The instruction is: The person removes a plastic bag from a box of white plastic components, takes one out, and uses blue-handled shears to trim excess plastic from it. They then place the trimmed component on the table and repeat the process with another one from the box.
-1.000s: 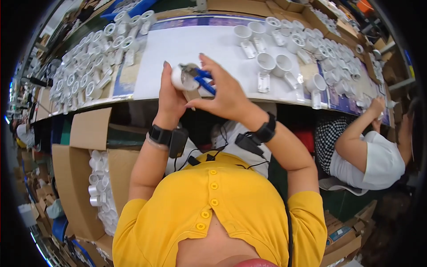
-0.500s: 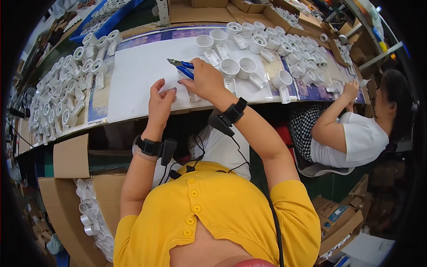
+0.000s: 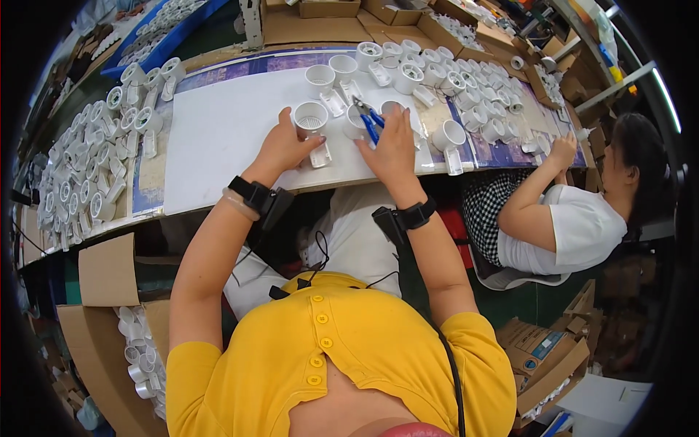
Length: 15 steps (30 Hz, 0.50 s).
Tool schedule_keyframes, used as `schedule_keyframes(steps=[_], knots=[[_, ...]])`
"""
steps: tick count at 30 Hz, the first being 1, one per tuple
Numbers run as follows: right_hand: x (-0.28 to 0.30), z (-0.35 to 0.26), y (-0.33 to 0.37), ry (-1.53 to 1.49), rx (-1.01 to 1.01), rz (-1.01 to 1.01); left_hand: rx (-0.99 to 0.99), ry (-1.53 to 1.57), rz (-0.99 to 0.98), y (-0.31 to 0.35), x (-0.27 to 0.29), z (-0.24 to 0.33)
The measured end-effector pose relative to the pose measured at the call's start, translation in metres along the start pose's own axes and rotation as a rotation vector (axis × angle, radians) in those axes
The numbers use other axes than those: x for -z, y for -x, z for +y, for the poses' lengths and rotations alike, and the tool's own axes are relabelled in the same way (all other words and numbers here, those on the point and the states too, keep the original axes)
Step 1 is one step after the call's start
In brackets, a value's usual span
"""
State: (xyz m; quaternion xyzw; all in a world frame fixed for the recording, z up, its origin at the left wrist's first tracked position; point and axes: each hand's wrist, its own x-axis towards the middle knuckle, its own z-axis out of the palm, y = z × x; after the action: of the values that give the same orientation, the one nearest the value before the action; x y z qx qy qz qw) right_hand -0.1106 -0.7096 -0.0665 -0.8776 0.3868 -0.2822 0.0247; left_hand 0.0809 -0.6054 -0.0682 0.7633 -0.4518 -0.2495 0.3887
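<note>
On the far left, we observe a dense group of white cup-shaped parts (image 3: 148, 121) on the table, with a blue tray (image 3: 177, 44) beyond it. Below, nearer the person, we note an open cardboard box (image 3: 95, 349) containing further white parts. To the right of the group, a white sheet (image 3: 218, 149) covers the table. At its right portion, we locate the left hand (image 3: 282, 149), its thumb and fingers closed around a white cup (image 3: 311, 116), mouth up, handle toward the person; we cannot tell whether the cup touches the sheet. Next, we identify the right hand (image 3: 394, 146), gripping blue-handled pliers (image 3: 369, 128), tips pointing away from the person, in front of another cup. Further right, we see a second group of parts (image 3: 453, 81), then a seated co-worker (image 3: 582, 211) in a white top.
</note>
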Motion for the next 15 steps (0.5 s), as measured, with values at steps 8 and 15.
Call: schedule_keyframes(steps=[8,15], knots=[[-0.01,0.045,-0.027,-0.053,0.008,0.121,0.098,0.013,-0.07,-0.032,-0.01,0.033],[0.027,0.001,-0.021,-0.179,0.154,0.357,0.146,0.11,0.019,-0.047,-0.009,0.02]])
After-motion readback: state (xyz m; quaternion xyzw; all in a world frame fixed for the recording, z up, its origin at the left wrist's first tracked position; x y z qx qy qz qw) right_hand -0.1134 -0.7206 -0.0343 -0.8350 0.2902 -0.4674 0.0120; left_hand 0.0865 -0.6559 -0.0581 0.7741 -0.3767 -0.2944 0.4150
